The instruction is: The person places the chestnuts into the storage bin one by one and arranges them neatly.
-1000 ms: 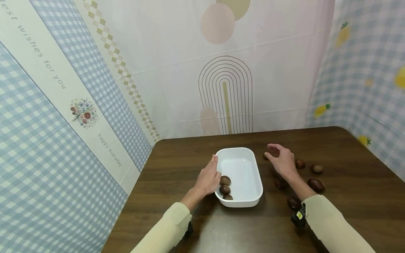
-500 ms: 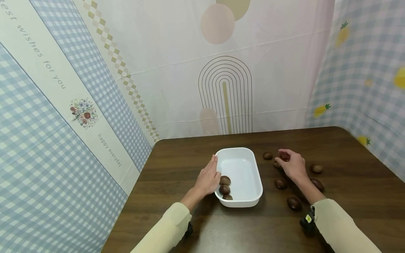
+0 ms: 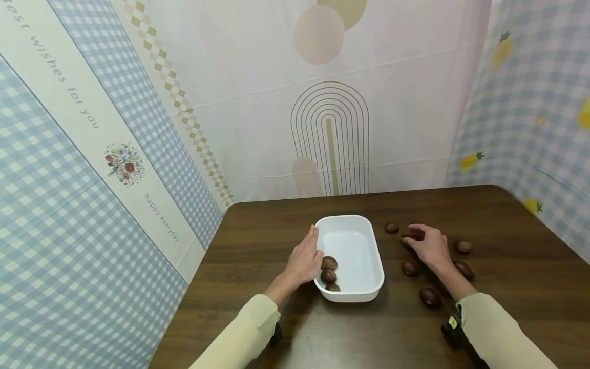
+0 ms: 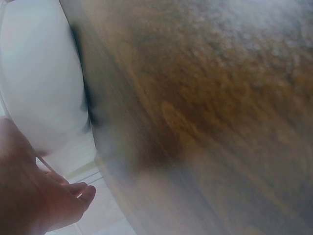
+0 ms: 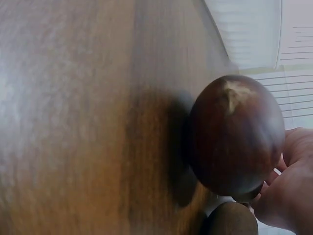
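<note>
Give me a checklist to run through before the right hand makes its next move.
1. Dish upright on the table: ok.
2. Left hand at the dish's left rim: ok, its fingers lie extended along it.
3. Room in the dish: ok, three nuts sit along the near left side and most of the floor shows.
4. Right hand has a firm grip on a nut: cannot tell, its fingertips are among nuts but contact is unclear.
5. All nuts in the dish: not ok, several loose nuts lie on the table, right of the dish.
</note>
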The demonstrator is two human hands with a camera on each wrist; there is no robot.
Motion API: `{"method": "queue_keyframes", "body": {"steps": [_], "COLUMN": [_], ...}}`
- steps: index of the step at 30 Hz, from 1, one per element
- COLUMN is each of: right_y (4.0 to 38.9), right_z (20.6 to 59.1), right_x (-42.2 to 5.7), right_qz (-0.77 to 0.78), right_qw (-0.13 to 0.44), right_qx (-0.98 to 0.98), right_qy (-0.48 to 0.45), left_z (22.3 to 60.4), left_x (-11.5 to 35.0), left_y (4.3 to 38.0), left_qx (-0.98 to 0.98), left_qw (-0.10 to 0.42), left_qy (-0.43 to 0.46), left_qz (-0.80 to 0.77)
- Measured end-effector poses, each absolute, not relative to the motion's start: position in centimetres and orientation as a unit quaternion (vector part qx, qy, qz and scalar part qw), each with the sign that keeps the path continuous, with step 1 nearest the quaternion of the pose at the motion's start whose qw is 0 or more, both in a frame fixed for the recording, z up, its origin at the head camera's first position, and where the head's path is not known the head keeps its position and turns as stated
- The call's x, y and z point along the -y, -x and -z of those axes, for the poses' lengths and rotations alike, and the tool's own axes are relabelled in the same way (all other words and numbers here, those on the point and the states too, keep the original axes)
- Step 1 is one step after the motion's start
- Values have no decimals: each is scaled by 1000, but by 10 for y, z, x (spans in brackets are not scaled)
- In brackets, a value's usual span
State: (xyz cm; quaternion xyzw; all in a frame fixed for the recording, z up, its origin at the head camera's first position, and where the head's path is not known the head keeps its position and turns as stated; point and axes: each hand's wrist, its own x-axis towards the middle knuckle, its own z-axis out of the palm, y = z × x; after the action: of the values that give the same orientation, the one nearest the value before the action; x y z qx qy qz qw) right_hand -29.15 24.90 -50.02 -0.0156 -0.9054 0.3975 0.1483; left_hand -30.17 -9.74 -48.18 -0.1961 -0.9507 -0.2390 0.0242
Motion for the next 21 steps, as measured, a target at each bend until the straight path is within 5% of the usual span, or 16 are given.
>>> {"method": "queue_keyframes", "body": {"steps": [21], "right_y": [297], "right_z": [504], "right_x": [-252], "right_qz": [-363], "right_qw": [139], "right_qx": [921], "right_qy": [24], "left_z": [482], "left_x": [99], "left_y": [303], "left_qx": [950], "left_qw": [23], "left_qy": [196], "left_qz": [242]}}
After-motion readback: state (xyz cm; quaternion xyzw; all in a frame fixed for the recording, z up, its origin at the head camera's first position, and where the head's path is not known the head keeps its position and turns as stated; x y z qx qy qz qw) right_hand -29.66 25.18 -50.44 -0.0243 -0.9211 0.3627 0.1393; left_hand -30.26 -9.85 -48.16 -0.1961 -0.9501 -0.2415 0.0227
